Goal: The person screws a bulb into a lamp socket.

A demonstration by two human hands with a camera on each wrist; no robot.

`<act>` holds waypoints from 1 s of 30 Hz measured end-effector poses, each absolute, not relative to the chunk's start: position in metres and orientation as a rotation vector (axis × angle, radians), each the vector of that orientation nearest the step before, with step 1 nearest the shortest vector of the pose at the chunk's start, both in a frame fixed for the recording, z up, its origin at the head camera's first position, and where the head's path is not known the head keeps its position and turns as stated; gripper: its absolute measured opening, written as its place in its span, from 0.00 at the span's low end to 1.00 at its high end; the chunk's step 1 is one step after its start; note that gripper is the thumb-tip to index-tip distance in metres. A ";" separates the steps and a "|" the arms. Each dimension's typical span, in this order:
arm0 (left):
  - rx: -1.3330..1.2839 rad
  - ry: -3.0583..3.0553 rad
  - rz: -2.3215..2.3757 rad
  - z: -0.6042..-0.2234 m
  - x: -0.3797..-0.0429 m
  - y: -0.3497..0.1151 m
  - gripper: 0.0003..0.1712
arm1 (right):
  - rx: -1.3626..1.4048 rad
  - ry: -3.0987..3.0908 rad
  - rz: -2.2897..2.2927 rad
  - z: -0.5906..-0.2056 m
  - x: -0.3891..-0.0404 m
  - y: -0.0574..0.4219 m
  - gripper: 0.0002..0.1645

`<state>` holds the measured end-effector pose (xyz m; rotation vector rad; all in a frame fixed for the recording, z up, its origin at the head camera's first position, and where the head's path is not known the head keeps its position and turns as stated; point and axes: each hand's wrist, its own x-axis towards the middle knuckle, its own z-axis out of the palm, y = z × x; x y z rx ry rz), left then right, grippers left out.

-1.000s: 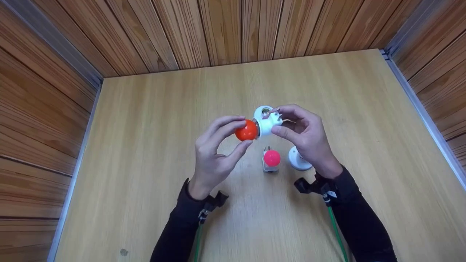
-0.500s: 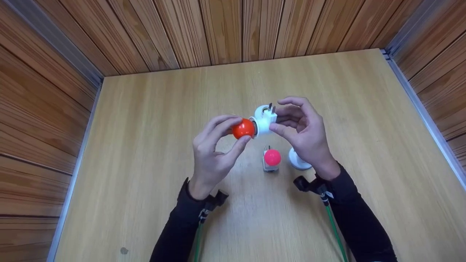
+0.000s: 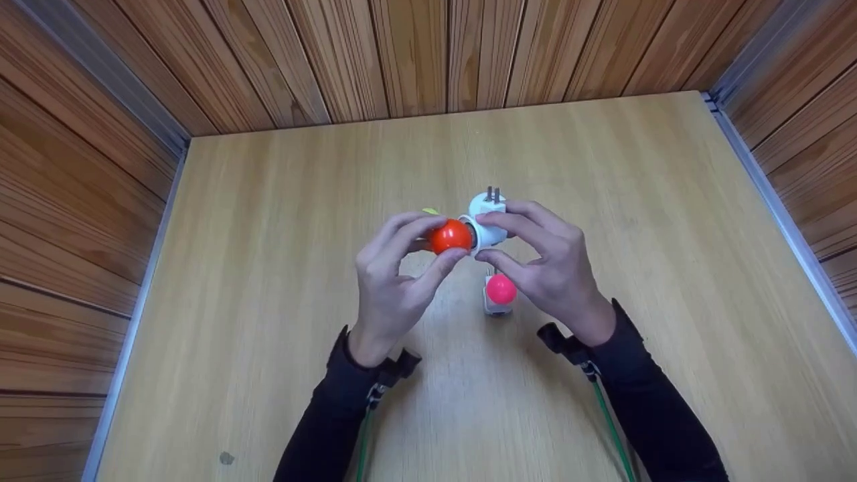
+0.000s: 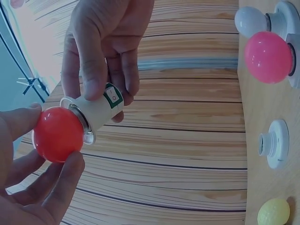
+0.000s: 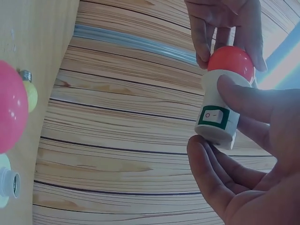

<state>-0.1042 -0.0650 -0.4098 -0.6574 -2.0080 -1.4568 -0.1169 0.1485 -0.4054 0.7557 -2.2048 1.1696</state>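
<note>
My left hand [image 3: 395, 281] pinches a red light bulb [image 3: 451, 235] between thumb and fingertips. The bulb's metal screw end sits at the mouth of a white plug-in lamp socket [image 3: 490, 231]; how deep it is screwed in I cannot tell. My right hand [image 3: 549, 261] holds this socket, thumb and fingers on either side near its rim. Two metal prongs point away at the socket's far side. In the right wrist view a rocker switch [image 5: 213, 116] with a green surround shows on the socket. Both pieces are held up above the table.
Below the hands lies a pink bulb [image 3: 501, 289] in another plug-in socket. A round white lamp base [image 4: 279, 143] stands behind the held socket. A yellow bulb [image 4: 273, 213] lies beyond my left hand. A white bulb [image 4: 251, 22] on a base is hidden in the head view.
My right hand has shifted its fingers from the plug end toward the socket's rim. The prongs have turned to point away. The yellow bulb has come into sight; the near white base is now hidden.
</note>
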 end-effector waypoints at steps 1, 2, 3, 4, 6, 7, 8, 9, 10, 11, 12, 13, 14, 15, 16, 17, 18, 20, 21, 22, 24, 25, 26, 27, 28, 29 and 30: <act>-0.660 -2.010 -1.457 -0.410 -0.104 -0.065 0.22 | 0.753 -2.211 1.142 -0.405 -0.117 0.148 0.28; -0.661 -2.013 -1.457 -0.409 -0.104 -0.065 0.23 | 0.750 -2.214 1.118 -0.405 -0.116 0.148 0.27; -0.661 -2.016 -1.459 -0.409 -0.104 -0.064 0.23 | 0.748 -2.219 1.093 -0.406 -0.116 0.147 0.27; -0.660 -2.020 -1.460 -0.409 -0.104 -0.064 0.23 | 0.745 -2.224 1.063 -0.406 -0.116 0.147 0.27; -0.661 -2.025 -1.458 -0.409 -0.104 -0.064 0.23 | 0.744 -2.232 1.003 -0.406 -0.115 0.146 0.26; -0.661 -2.029 -1.455 -0.409 -0.104 -0.064 0.23 | 0.748 -2.244 0.965 -0.406 -0.115 0.146 0.25; -0.659 -2.034 -1.452 -0.410 -0.103 -0.064 0.23 | 0.754 -2.257 0.927 -0.406 -0.114 0.146 0.25; -0.657 -2.039 -1.449 -0.410 -0.103 -0.064 0.23 | 0.763 -2.271 0.888 -0.406 -0.114 0.146 0.25; -0.655 -2.043 -1.445 -0.410 -0.103 -0.064 0.22 | 0.774 -2.285 0.848 -0.406 -0.113 0.147 0.25; -0.655 -2.047 -1.441 -0.410 -0.103 -0.064 0.22 | 0.786 -2.296 0.819 -0.406 -0.113 0.147 0.25; -0.653 -2.051 -1.438 -0.410 -0.103 -0.064 0.22 | 0.798 -2.305 0.793 -0.406 -0.112 0.147 0.25; -0.653 -2.054 -1.436 -0.411 -0.103 -0.064 0.22 | 0.806 -2.313 0.771 -0.406 -0.112 0.147 0.26; -0.651 -2.057 -1.436 -0.411 -0.103 -0.065 0.22 | 0.811 -2.319 0.757 -0.405 -0.112 0.148 0.26; -0.650 -2.058 -1.437 -0.410 -0.103 -0.065 0.22 | 0.812 -2.323 0.751 -0.405 -0.111 0.148 0.26; -0.649 -2.060 -1.438 -0.410 -0.103 -0.065 0.22 | 0.814 -2.326 0.753 -0.405 -0.111 0.148 0.26; -0.649 -2.061 -1.440 -0.410 -0.103 -0.065 0.22 | 0.814 -2.328 0.760 -0.405 -0.112 0.148 0.26; -0.649 -2.062 -1.441 -0.410 -0.103 -0.065 0.22 | 0.813 -2.329 0.768 -0.405 -0.112 0.148 0.26; -0.649 -2.067 -1.443 -0.411 -0.103 -0.065 0.22 | 0.812 -2.331 0.789 -0.406 -0.112 0.149 0.26; -0.650 -2.068 -1.445 -0.411 -0.103 -0.065 0.22 | 0.813 -2.331 0.802 -0.406 -0.113 0.149 0.26; -0.652 -2.069 -1.445 -0.410 -0.103 -0.065 0.22 | 0.813 -2.331 0.813 -0.406 -0.113 0.149 0.26; -0.655 -2.070 -1.447 -0.410 -0.103 -0.065 0.22 | 0.811 -2.326 0.849 -0.407 -0.114 0.149 0.25; -0.657 -2.070 -1.448 -0.410 -0.103 -0.065 0.22 | 0.810 -2.325 0.865 -0.407 -0.114 0.149 0.25; -0.658 -2.069 -1.449 -0.410 -0.103 -0.065 0.22 | 0.809 -2.325 0.880 -0.407 -0.115 0.149 0.25; -0.660 -2.068 -1.450 -0.410 -0.103 -0.065 0.23 | 0.807 -2.326 0.897 -0.408 -0.116 0.150 0.24; -0.664 -2.068 -1.453 -0.410 -0.103 -0.065 0.23 | 0.805 -2.328 0.921 -0.408 -0.116 0.150 0.24; -0.668 -2.066 -1.455 -0.410 -0.103 -0.065 0.23 | 0.805 -2.329 0.955 -0.408 -0.117 0.150 0.24; -0.673 -2.065 -1.458 -0.410 -0.103 -0.065 0.23 | 0.804 -2.336 0.992 -0.408 -0.117 0.150 0.24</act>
